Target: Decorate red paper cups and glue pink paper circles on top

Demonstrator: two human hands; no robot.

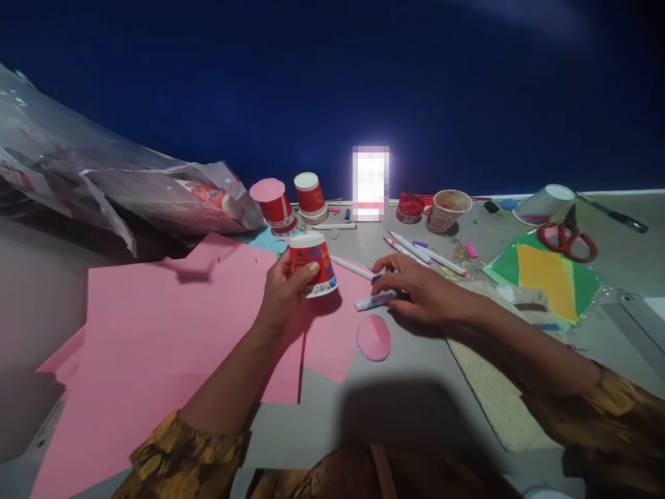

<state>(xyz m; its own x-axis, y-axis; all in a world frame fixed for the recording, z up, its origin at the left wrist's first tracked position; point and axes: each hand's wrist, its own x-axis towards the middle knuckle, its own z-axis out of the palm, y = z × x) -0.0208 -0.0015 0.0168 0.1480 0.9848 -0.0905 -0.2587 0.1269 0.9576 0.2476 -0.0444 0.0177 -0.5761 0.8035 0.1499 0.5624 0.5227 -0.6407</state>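
Observation:
My left hand (283,287) is closed around a red paper cup (312,267), printed with blue and white patterns and held upside down above pink paper (181,326). Right of it, my right hand (420,287) reaches down to the table with curled fingers, gripping the end of a pale blue and white marker (371,303). A slim white marker (353,267) lies by its fingertips, partly hidden by them. Just below is a pink paper circle (374,338) with a purple edge.
Two more red cups, one pink-topped (270,204) and one white-based (309,194), stand upside down behind. A lit screen (370,181) leans at the back. Several markers (426,253), a patterned cup (449,211) and red-handled scissors (569,242) lie right; a plastic bag (156,187) bulges left.

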